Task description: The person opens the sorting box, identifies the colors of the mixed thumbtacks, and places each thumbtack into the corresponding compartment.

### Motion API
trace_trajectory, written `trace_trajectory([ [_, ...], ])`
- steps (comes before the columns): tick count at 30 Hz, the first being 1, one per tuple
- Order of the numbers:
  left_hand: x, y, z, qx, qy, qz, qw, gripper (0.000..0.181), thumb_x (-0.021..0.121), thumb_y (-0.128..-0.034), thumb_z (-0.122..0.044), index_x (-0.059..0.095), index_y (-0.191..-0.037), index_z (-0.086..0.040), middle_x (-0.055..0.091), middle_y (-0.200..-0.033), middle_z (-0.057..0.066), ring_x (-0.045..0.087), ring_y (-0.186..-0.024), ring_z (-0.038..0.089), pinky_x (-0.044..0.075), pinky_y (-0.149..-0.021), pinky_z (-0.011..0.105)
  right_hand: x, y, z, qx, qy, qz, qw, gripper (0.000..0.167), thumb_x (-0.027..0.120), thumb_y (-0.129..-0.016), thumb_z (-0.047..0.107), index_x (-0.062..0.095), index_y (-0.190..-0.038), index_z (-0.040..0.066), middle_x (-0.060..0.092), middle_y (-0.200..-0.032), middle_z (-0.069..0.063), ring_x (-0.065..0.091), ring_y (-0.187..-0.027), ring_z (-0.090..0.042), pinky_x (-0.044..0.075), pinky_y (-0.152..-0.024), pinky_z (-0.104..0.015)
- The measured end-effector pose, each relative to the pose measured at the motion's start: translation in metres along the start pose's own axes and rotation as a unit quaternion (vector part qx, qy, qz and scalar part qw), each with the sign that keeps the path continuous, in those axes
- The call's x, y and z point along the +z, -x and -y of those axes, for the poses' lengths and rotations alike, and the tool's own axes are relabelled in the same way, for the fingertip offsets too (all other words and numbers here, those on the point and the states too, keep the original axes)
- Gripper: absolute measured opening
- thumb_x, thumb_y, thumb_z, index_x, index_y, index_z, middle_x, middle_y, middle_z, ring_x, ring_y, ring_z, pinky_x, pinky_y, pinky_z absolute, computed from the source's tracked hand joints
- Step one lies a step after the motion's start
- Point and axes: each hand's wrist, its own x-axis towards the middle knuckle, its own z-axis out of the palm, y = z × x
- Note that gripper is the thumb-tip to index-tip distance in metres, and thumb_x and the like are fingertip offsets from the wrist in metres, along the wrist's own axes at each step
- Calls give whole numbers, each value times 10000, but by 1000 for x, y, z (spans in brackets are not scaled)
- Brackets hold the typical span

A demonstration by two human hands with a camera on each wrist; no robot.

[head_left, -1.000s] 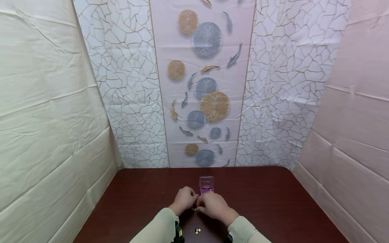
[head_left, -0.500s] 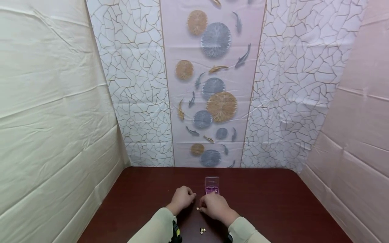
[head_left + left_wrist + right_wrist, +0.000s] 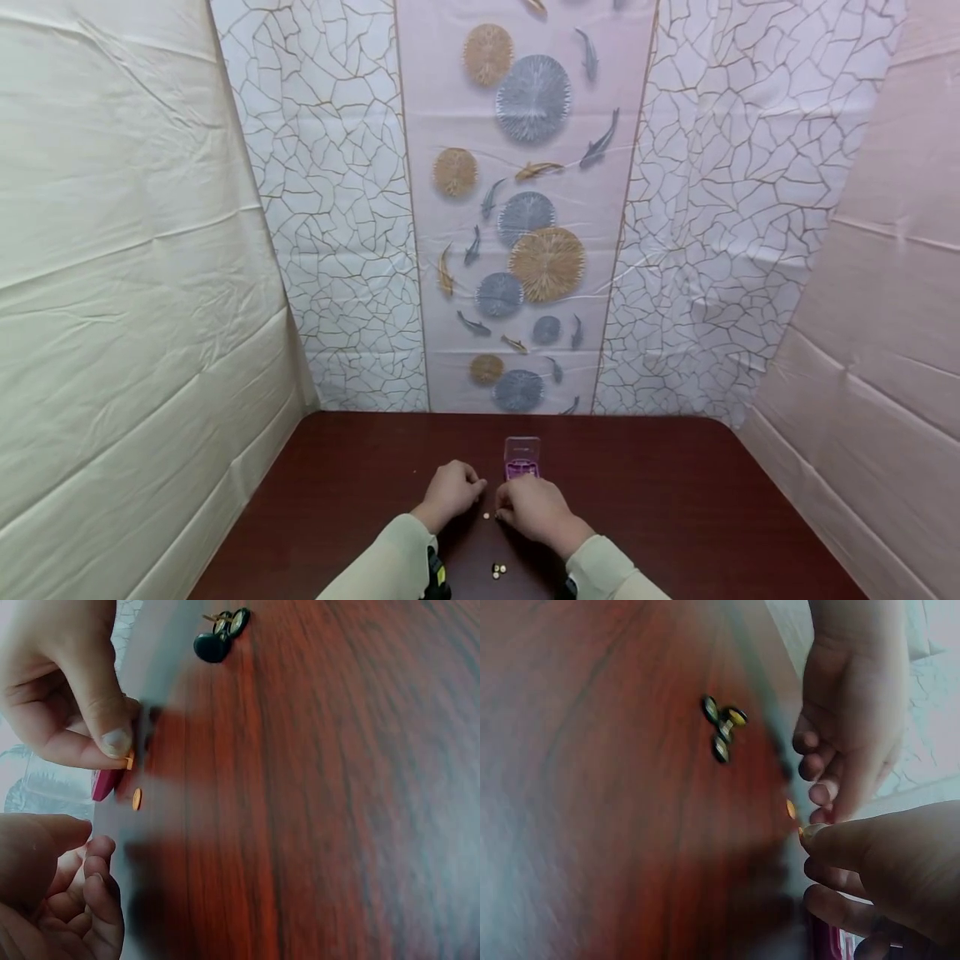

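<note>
My right hand (image 3: 534,508) pinches a small gold piece (image 3: 130,760) between thumb and forefinger, just above the table. Another flat gold piece (image 3: 136,799) lies on the table between the two hands, also visible in the head view (image 3: 486,516). To its left, my left hand (image 3: 451,492) rests near the table with fingers loosely bent, and nothing shows between them. Beyond the right hand stands a small pink box (image 3: 522,468) with its clear lid (image 3: 522,448) raised; the hand hides its front part.
Several black and gold round pieces (image 3: 721,729) lie grouped on the dark red table (image 3: 360,500), nearer me than the hands. Patterned cloth (image 3: 337,250) hangs behind the table, with pale cloth (image 3: 135,292) along the left side.
The left hand has drawn slightly away from the right since a second ago, and the gold piece between them shows more plainly. The whole head view has shifted a little sideways.
</note>
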Motion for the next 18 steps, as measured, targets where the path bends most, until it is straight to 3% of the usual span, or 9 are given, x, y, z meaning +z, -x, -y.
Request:
trace_trajectory([
  [11, 16, -10, -17, 20, 23, 162, 9999, 391, 752, -1063, -198, 716, -681, -125, 592, -564, -42, 571, -482, 129, 447, -487, 298, -29, -7, -19, 645, 111, -85, 9978, 98, 864, -978, 225, 811, -897, 239, 679, -762, 147, 620, -634, -79, 544, -570, -356],
  [18, 32, -15, -18, 85, 199, 261, 9994, 451, 753, -1054, -206, 658, -616, -155, 554, -486, -41, 591, -397, 152, 475, -425, 314, -31, -11, -30, 911, 85, -48, 9958, 50, 850, -986, 191, 838, -940, 205, 671, -754, 142, 572, -610, -63, 526, -570, -355],
])
